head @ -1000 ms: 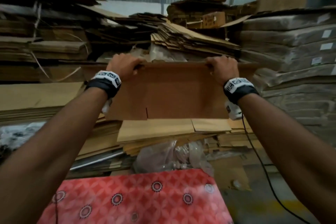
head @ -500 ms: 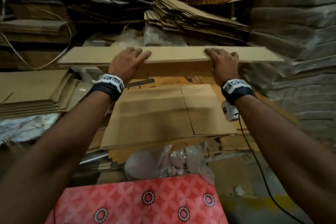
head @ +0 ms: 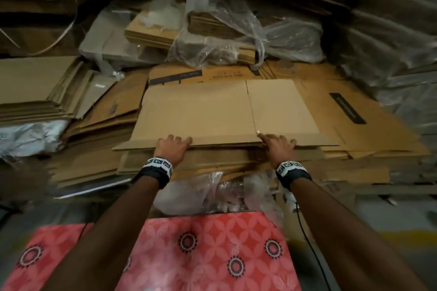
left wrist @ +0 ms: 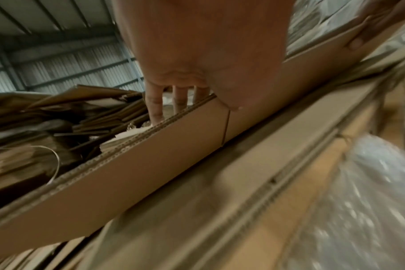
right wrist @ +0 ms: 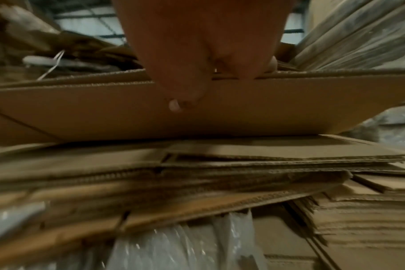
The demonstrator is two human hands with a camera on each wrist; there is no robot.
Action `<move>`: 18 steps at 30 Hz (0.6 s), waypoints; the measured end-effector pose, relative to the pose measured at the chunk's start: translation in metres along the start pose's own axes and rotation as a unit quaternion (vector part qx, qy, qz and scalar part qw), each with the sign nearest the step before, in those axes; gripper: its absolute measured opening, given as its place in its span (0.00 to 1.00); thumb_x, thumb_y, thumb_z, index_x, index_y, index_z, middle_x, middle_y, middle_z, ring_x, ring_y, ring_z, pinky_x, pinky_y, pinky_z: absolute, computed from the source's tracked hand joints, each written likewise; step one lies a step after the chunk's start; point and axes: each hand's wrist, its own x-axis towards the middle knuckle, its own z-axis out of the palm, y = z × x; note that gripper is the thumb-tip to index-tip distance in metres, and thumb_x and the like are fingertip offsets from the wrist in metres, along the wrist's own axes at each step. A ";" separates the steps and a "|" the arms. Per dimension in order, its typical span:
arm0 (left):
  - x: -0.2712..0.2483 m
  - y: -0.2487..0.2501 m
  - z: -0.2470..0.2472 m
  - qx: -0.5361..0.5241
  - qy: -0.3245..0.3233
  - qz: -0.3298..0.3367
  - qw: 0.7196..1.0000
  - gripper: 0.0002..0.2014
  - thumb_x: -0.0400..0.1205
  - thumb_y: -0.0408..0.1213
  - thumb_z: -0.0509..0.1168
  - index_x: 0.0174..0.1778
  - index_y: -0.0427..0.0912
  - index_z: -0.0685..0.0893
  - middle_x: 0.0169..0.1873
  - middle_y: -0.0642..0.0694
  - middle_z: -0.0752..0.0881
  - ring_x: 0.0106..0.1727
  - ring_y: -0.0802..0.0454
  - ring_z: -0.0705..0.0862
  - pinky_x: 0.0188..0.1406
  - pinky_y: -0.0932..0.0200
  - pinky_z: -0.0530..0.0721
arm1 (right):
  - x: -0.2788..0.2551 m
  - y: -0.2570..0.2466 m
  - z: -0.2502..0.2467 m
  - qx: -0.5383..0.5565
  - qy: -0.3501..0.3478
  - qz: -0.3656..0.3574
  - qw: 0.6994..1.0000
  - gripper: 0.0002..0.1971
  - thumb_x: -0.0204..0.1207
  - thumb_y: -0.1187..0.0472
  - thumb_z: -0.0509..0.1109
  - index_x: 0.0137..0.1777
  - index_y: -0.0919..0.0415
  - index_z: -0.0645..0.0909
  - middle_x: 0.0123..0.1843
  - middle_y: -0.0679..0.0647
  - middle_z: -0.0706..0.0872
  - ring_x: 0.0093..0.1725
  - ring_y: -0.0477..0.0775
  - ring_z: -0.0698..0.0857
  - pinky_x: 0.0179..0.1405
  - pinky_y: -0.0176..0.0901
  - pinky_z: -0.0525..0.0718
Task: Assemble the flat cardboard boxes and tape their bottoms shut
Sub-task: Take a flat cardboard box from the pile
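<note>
A flat, folded cardboard box [head: 212, 113] lies almost level on top of a stack of flat cartons [head: 236, 163]. My left hand [head: 175, 146] grips its near edge left of centre, and my right hand [head: 277, 145] grips the same edge about a forearm's length to the right. In the left wrist view the fingers [left wrist: 155, 106] reach over the box [left wrist: 127, 173] edge while the thumb presses its near face. The right wrist view shows the thumb [right wrist: 180, 98] pressed on the box [right wrist: 278, 109] face, with the other fingers hidden behind the edge.
Clear plastic-wrapped carton bundles [head: 236, 30] lie behind the stack. More flat cardboard [head: 35, 90] is piled at the left, and wrapped pallets [head: 390, 42] stand at the right. A red patterned surface [head: 212, 255] sits close below my arms. A black cable [head: 307, 238] hangs from the right wrist.
The box was held upright at chest height, then tipped flat and lowered onto the carton stack. Both hands kept their grip and came down with it. The view tilted downward.
</note>
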 end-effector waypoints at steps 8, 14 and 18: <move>0.011 0.006 0.024 -0.013 -0.018 0.020 1.000 0.27 0.89 0.36 0.54 0.86 0.51 0.60 0.65 0.39 0.85 0.63 0.36 0.82 0.44 0.48 0.81 | 0.015 0.001 0.000 0.034 -0.073 -0.004 0.997 0.35 0.76 0.64 0.74 0.82 0.43 0.70 0.69 0.58 0.86 0.69 0.67 0.81 0.68 0.69 0.75; 0.005 0.000 0.042 -0.029 -0.008 0.053 0.998 0.30 0.90 0.49 0.59 0.87 0.51 0.57 0.67 0.41 0.82 0.64 0.38 0.82 0.48 0.45 0.84 | 0.006 0.011 0.008 0.047 -0.110 -0.032 0.992 0.36 0.72 0.59 0.81 0.80 0.51 0.73 0.76 0.54 0.81 0.73 0.68 0.79 0.70 0.69 0.79; -0.003 0.000 0.056 -0.068 -0.009 0.056 0.996 0.30 0.89 0.51 0.60 0.87 0.50 0.59 0.69 0.41 0.80 0.64 0.39 0.82 0.49 0.43 0.86 | 0.002 0.015 0.012 0.026 -0.106 -0.048 0.993 0.40 0.72 0.58 0.83 0.83 0.49 0.70 0.86 0.50 0.72 0.77 0.66 0.77 0.72 0.64 0.81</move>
